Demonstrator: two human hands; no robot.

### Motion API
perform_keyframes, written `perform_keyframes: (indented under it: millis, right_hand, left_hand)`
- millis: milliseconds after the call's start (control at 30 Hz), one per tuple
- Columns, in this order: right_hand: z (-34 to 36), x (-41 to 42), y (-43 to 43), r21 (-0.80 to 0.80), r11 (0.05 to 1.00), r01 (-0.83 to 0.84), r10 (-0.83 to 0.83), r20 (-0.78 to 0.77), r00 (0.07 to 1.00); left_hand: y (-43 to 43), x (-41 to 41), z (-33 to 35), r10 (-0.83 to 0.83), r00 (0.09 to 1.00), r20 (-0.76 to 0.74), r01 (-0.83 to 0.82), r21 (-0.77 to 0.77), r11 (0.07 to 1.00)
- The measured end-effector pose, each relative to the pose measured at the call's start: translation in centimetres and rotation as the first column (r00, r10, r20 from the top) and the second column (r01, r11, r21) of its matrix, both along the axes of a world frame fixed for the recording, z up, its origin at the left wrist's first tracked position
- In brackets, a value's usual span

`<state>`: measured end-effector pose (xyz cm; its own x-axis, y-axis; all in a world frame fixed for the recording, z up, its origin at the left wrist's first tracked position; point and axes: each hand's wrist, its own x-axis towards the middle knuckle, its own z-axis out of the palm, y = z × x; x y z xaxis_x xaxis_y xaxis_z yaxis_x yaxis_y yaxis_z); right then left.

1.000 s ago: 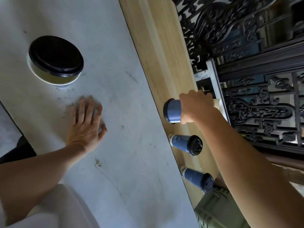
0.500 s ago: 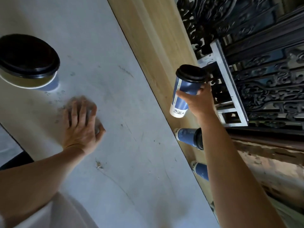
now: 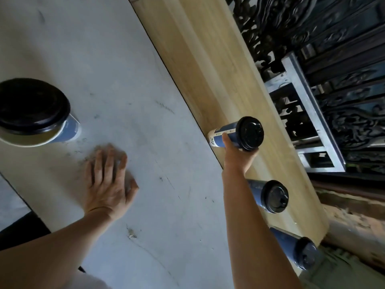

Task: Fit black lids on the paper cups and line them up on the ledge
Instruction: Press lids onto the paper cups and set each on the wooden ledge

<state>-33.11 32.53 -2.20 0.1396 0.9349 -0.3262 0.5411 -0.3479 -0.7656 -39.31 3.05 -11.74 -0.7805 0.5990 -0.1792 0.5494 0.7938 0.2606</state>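
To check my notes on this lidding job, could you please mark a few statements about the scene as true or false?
1. The right hand grips a blue cup with a black lid fitted. True.
2. The left hand is lifting the large bowl. False: it rests flat on the grey table, apart from the bowl.
3. A second lidded cup and a third lidded cup stand on the wooden ledge. True.
4. The large bowl has no lid. False: a wide black bowl lid covers it.
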Motion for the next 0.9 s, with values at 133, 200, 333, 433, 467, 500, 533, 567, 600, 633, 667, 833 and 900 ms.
perform_keyframes:
  millis: [133,200,333,433,467,500,533,567,600,633,667,833,900]
  right_hand:
    - [-0.6,-0.3,-0.3,0.006,1.0,-0.013,0.013,0.037,0.999]
    - [-0.6,-0.6,-0.6,-0.008,1.0,-0.013,0.013,0.038,0.999]
    - [-0.5,-0.6,-1.6,-0.015,0.999,-0.03,0.03,0.021,0.999]
    - [-0.2,0.3,-3.7,-0.086,0.996,-0.036,0.038,0.027,0.999]
    - [0.1,0.8,-4.8,-0.125,0.992,-0.035,0.041,0.045,0.998]
    - [0.5,1.4,-6.0,-0.168,0.985,-0.036,0.047,0.065,0.997]
    - [0.9,2.0,-7.2,-0.222,0.974,-0.039,0.059,0.082,0.995]
    - [1.5,2.7,-8.5,-0.27,0.962,-0.035,0.059,0.081,0.995]
    - [2.1,3.3,-9.8,-0.316,0.949,-0.022,0.043,0.059,0.997]
    - [2.6,4.0,-11.2,-0.355,0.935,-0.009,0.015,0.013,1.0]
    - [3.1,4.5,-12.6,-0.392,0.92,-0.009,-0.007,-0.039,0.999]
    - [4.5,5.4,-19.3,-0.527,0.844,-0.1,-0.013,-0.206,0.978]
    - [5.1,4.2,-21.4,-0.559,0.812,-0.17,0.033,-0.247,0.968]
  left_hand:
    - [0.0,0.0,0.0,0.001,1.0,0.0,-0.001,0.006,1.0]
    - [0.0,0.0,0.0,-0.001,1.0,0.006,0.001,0.009,1.0]
    - [0.0,0.1,-0.2,-0.006,1.0,0.022,0.005,0.027,1.0]
    - [0.0,0.1,-0.1,0.007,0.998,0.064,-0.011,0.052,0.999]
    - [-0.1,0.1,0.0,0.007,0.997,0.079,-0.011,0.052,0.999]
    - [-0.1,-0.1,0.1,0.002,0.996,0.093,-0.006,0.048,0.999]
    - [-0.2,-0.1,0.2,-0.011,0.995,0.102,0.007,0.041,0.999]
    - [-0.2,-0.2,0.3,-0.026,0.992,0.123,0.023,0.03,0.999]
    - [-0.2,-0.2,0.6,-0.038,0.986,0.161,0.035,0.025,0.999]
    - [-0.3,-0.3,0.8,-0.057,0.979,0.195,0.055,0.018,0.998]
    - [-0.4,-0.5,1.0,-0.079,0.971,0.225,0.079,0.008,0.997]
    - [-3.3,-4.6,3.8,-0.344,0.878,0.332,0.387,-0.07,0.92]
    - [-4.8,-6.8,6.3,-0.404,0.811,0.424,0.484,-0.097,0.87]
